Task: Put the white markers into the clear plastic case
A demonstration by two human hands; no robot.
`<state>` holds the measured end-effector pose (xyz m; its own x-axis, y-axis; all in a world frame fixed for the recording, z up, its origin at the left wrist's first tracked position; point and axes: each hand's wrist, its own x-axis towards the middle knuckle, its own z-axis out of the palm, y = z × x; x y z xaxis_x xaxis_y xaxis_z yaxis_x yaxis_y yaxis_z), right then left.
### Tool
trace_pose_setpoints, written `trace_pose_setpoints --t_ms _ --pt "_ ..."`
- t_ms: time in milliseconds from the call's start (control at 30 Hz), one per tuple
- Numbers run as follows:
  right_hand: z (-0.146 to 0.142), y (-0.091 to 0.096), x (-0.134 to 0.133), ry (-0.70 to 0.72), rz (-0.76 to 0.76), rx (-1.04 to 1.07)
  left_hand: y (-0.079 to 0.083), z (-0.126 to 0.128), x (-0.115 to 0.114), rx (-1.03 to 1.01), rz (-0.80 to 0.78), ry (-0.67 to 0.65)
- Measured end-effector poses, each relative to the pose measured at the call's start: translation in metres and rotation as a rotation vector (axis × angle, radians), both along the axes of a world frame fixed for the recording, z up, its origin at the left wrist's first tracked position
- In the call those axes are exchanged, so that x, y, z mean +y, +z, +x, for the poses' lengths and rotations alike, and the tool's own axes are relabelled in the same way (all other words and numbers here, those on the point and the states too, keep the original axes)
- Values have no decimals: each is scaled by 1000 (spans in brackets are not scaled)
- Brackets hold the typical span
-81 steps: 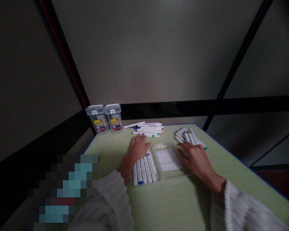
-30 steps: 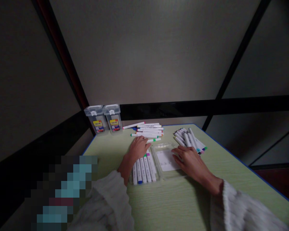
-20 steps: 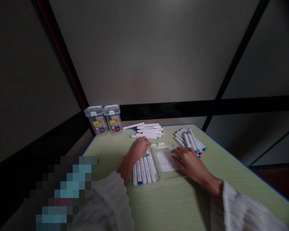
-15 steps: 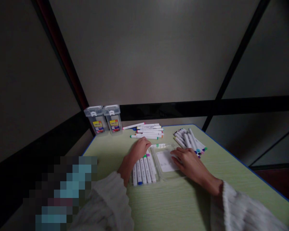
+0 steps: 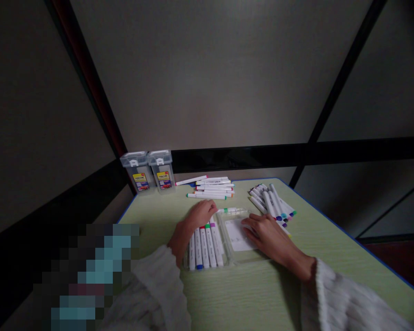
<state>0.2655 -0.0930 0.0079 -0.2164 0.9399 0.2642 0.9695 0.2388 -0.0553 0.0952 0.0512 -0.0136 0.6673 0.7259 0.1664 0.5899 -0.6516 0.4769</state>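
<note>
A clear plastic marker case (image 5: 229,263) lies open on the table. Its left half holds a row of several white markers (image 5: 207,250), with red, green, purple and blue colour ends showing. In the right half is a white card (image 5: 238,239). My left hand (image 5: 199,216) is closed at the back edge of the left half, covering the far ends of the markers; what its fingers grip is hidden. A white marker with a green band (image 5: 227,210) lies crosswise at its fingertips. My right hand (image 5: 267,234) rests on the right half, fingers and thumb apart over the card.
Behind the case lies a pile of thin white markers (image 5: 214,188). To the right is another heap of markers (image 5: 271,202) with coloured ends. Two lidded clear containers (image 5: 134,172) stand at the back left. The table (image 5: 234,299) has a blue edge and meets a wall.
The open case has shifted slightly toward me, and my left hand has come with it. My right hand has barely moved. Near its wrist side, a yellow marker end now shows.
</note>
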Motion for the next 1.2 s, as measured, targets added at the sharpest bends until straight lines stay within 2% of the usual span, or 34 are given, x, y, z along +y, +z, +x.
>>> trace_pose_setpoints --t_ms 167,400,567,667,867,1000,1200 --pt "1 -1 0 7 -11 -7 -3 0 3 -12 -22 4" --pt "1 0 0 16 -27 -21 2 -1 -4 21 -8 29" --pt "1 -1 1 24 -28 -16 4 -1 -1 -145 -101 67" --pt "1 -2 1 30 -23 -11 12 0 2 -393 -224 84" --pt "-1 -1 0 78 31 34 31 6 -5 -876 -691 97" --pt "-5 1 -2 167 70 83 35 7 -14 -974 -881 37" --pt "-9 3 -5 220 78 131 34 5 -20 -995 -994 -54"
